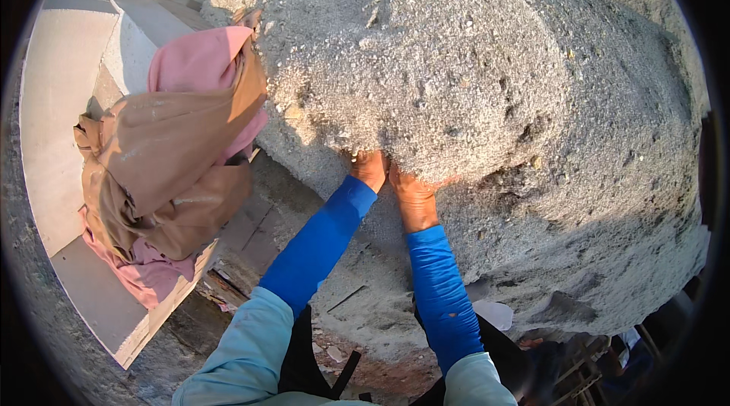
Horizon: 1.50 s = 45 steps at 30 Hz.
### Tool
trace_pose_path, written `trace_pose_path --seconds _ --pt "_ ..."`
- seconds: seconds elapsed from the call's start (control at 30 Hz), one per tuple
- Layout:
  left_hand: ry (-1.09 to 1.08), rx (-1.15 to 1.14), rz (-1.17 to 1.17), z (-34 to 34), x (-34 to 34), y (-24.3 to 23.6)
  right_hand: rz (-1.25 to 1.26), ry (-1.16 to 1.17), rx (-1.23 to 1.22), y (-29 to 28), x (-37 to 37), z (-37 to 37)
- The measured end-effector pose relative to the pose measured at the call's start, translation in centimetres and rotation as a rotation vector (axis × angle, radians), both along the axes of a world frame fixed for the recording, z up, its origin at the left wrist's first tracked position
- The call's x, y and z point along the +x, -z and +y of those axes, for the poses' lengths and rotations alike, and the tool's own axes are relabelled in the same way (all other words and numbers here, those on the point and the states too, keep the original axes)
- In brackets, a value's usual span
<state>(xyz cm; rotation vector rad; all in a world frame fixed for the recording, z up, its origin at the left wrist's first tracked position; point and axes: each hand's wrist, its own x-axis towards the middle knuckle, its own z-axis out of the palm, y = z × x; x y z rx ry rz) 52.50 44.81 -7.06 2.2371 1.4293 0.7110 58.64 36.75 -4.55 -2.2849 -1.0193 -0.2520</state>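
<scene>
A big mound of coarse grey, gravelly material (pixel 471 87) fills the middle and right of the head view. Both my arms, in blue sleeves, reach forward into its near face. My left hand (pixel 370 168) is pushed in up to about the knuckles, its fingers buried. Close beside it, my right hand (pixel 414 191) is also sunk into the pile, and loose grains cover its fingers. Whether either hand grips any of the material is hidden.
Pale boards or slabs (pixel 65 117) are stacked at the left. Brown cloth (pixel 163 147) and pink cloth (pixel 198 60) lie bunched over them. A white rounded piece (pixel 494 315) sits at the mound's near foot. Thin bars (pixel 585 379) show at lower right.
</scene>
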Motion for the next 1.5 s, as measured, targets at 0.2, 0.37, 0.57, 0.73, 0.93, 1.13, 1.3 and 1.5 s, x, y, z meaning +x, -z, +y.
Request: trace_pose_path --seconds 0.2,0.37,0.57,0.73,0.93,1.13,1.3,1.5 --pt "0.077 -0.218 0.191 13.5 3.7 -5.6 0.021 -0.430 -0.622 -2.4 8.6 10.7" --pt "0.141 -0.537 0.124 18.8 3.2 -10.1 0.373 -0.581 -0.734 -11.2 12.4 16.7" --pt "0.207 -0.173 0.042 -3.2 -5.6 -12.3 -0.098 -0.302 -0.083 -14.7 5.7 -1.2" --pt "0.139 -0.235 0.087 -10.2 -3.4 -8.0 -0.159 0.132 -0.019 -11.3 6.9 -12.0" --pt "0.011 -0.306 0.096 -7.8 0.7 -7.9 -0.239 0.148 -0.083 -4.3 7.3 -9.7" --pt "-0.016 -0.154 -0.029 -1.1 3.6 -4.7 0.135 -0.330 -0.604 -0.7 6.4 -2.6" --pt "0.256 -0.268 0.522 7.5 5.0 -4.7 0.067 -0.679 -0.730 2.4 11.5 4.4" --pt "0.446 -0.201 0.245 18.7 2.4 -10.4 0.439 -0.768 -0.825 -9.3 15.8 13.9"
